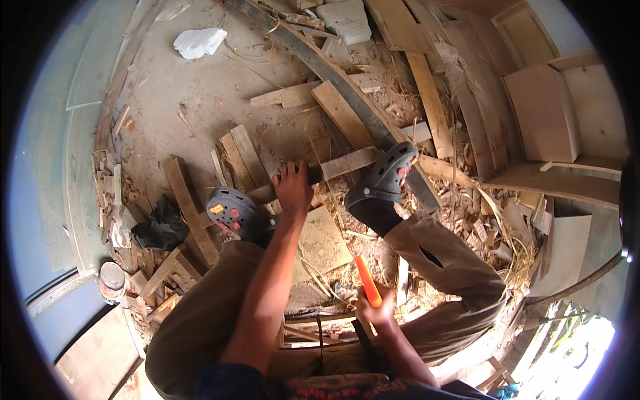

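Note:
My left hand (293, 189) reaches forward between my feet, its fingers curled over a length of wood (350, 163) that lies crosswise there. The wood's right end rests by my right shoe (393, 173), and its left part runs towards my left shoe (233, 210). Closer to my body, my right hand (377, 308) is closed round the handle of an orange-handled tool (366, 277). That handle points forward and slightly left. A thin dark line runs on from its front end towards the wood, too fine to tell the tool's exact kind.
Scrap boards (243, 160), splinters and shavings litter the floor around my feet. A long dark beam (327, 70) slants across ahead. Further off lie a white lump (200, 43), a black plastic bag (162, 225) and a can (112, 277) on the left. Wooden box frames (543, 113) stand at right.

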The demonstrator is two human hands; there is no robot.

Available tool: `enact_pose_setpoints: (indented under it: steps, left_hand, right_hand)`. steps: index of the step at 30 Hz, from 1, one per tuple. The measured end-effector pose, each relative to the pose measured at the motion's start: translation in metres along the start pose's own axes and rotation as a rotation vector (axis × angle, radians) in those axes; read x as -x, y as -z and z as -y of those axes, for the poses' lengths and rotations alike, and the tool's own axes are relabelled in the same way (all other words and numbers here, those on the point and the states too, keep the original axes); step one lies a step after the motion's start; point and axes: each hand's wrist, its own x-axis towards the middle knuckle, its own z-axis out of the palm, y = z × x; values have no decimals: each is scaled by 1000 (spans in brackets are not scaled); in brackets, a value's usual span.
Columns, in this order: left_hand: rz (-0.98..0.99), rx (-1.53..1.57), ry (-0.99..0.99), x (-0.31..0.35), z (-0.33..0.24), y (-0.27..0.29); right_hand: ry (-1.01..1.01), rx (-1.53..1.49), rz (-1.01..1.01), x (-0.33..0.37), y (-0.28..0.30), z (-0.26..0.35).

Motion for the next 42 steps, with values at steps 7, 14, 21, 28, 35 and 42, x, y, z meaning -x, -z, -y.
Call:
enact_pose_setpoints:
  steps: [7,14,21,28,35,42]
  left_hand:
    - [14,120,-54,0,-12,4]
    - [-65,27,-30,-1,0,-5]
    - [80,-15,-58,3,10,-12]
    - [-70,-46,-112,1,9,-23]
    - [32,-97,-211,-8,20,-12]
    - [9,12,-148,-22,7,-8]
  right_hand:
    - [-73,-132,-116,-143,-44,37]
    - [49,4,-84,-11,-2,17]
    - [-201,-123,-97,-81,-40,1]
    - [-91,-205,-138,-92,-38,-5]
    - [-18,-223,-129,-32,-31,-34]
    - [256,-202,-317,-133,-57,-18]
